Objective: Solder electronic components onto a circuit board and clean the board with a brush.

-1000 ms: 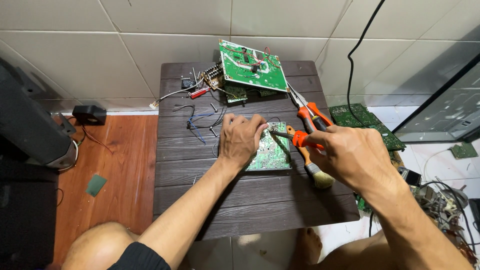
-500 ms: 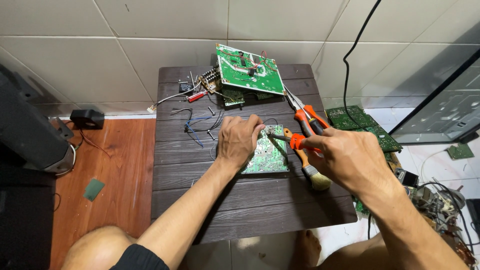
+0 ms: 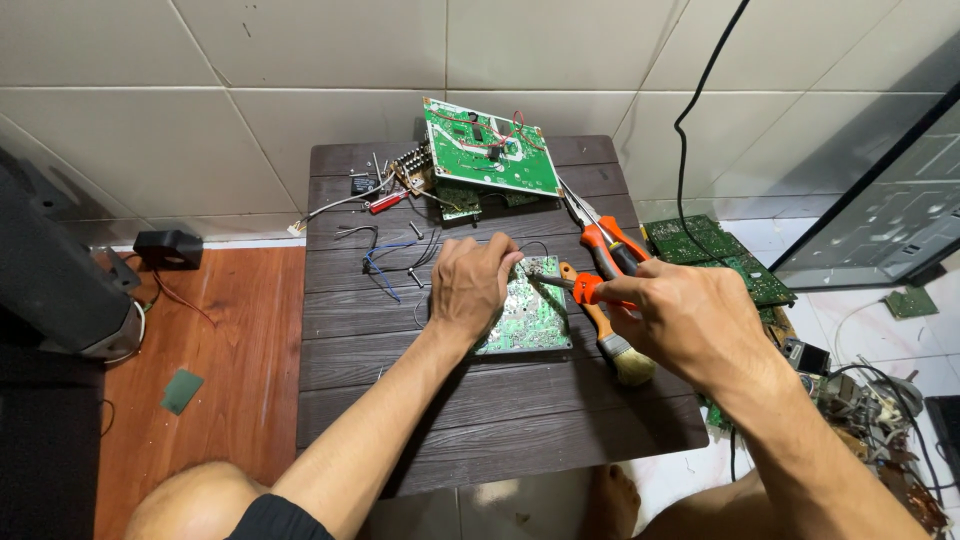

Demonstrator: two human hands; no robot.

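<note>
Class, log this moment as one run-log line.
left hand pressing circuit board | right hand holding orange-handled tool, tip on board | brush, pliers beside

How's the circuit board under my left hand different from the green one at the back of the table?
The board under the left hand lies flat, pale solder side up. The back board sits tilted on other parts, bright green, with red wires, and looks larger. Both are rectangular boards on the dark slatted table.

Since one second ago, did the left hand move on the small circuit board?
No. The left hand still rests on the same left part of the small circuit board, judged against the table's planks; only the camera shifted.
</note>
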